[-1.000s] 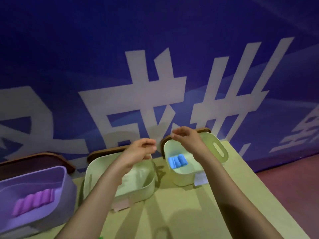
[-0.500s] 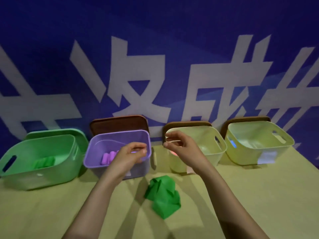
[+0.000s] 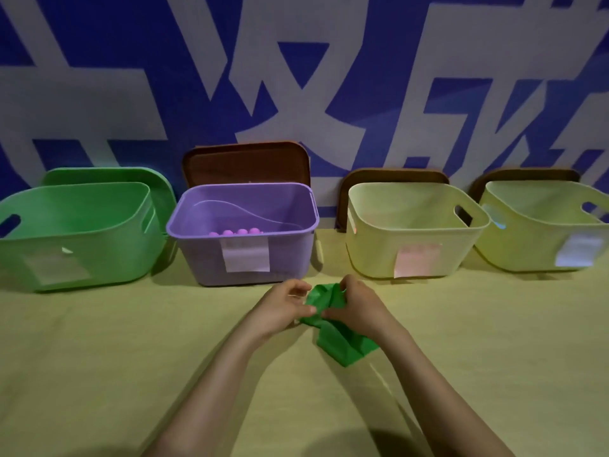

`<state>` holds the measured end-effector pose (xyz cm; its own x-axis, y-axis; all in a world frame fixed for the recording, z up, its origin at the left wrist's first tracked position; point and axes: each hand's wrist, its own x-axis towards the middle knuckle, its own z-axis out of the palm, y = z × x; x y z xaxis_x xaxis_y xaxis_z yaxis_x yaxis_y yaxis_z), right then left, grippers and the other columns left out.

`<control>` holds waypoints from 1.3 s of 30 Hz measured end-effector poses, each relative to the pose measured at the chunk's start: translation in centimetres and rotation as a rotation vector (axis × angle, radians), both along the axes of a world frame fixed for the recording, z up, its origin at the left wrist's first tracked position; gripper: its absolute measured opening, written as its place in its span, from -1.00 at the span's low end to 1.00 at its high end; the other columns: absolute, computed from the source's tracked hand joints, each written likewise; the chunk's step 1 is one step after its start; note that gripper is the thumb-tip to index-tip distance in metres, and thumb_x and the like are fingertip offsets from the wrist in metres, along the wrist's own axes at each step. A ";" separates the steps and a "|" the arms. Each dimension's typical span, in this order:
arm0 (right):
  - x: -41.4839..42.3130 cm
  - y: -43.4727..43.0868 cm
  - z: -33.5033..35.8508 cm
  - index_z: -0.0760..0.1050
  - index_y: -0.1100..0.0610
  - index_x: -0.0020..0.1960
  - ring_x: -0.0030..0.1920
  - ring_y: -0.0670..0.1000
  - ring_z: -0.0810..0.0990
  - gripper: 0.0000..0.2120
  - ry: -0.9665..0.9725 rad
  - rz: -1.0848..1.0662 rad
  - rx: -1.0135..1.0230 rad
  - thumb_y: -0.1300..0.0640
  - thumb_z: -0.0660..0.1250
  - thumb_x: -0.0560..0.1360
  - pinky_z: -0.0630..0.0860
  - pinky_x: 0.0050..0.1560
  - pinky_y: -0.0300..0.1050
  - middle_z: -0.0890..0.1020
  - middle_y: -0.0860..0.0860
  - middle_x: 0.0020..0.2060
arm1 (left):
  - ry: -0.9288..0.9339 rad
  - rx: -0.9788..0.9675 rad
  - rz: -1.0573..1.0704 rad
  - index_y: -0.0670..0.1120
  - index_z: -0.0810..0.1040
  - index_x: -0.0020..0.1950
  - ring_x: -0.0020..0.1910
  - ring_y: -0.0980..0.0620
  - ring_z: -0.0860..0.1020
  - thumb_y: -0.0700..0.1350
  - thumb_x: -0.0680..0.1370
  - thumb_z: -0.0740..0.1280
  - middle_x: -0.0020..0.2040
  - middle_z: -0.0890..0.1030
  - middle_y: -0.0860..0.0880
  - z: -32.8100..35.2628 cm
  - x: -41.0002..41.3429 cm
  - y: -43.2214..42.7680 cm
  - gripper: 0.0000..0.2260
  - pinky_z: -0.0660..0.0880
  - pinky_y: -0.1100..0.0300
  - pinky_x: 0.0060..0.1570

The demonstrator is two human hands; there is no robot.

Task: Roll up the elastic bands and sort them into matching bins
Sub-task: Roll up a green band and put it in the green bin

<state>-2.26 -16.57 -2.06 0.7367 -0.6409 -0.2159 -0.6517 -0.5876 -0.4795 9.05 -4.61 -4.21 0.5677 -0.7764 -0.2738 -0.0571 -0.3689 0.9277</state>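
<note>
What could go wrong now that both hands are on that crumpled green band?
1. The green elastic band lies bunched and creased between the left hand and the right hand, so it may roll up lopsided or spring open again.
2. The green bin stands at the far left, beyond the purple bin; a loosely rolled band might unwind on the way there.

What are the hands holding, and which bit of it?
The left hand and the right hand both pinch the green elastic band at its crumpled far end; its near end lies on the table.
</note>
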 end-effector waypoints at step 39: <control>-0.4 -0.3 7.4 0.56 -0.01 0.13 0.20 -0.03 0.55 -0.76 -0.891 0.257 0.379 0.23 0.34 0.51 0.46 0.24 -0.04 0.64 -0.04 0.10 | 0.018 -0.750 0.066 -0.15 0.60 0.09 -0.04 0.02 0.65 -0.37 0.50 0.28 -0.04 0.69 -0.08 11.3 -1.3 2.5 -0.76 0.58 0.19 0.01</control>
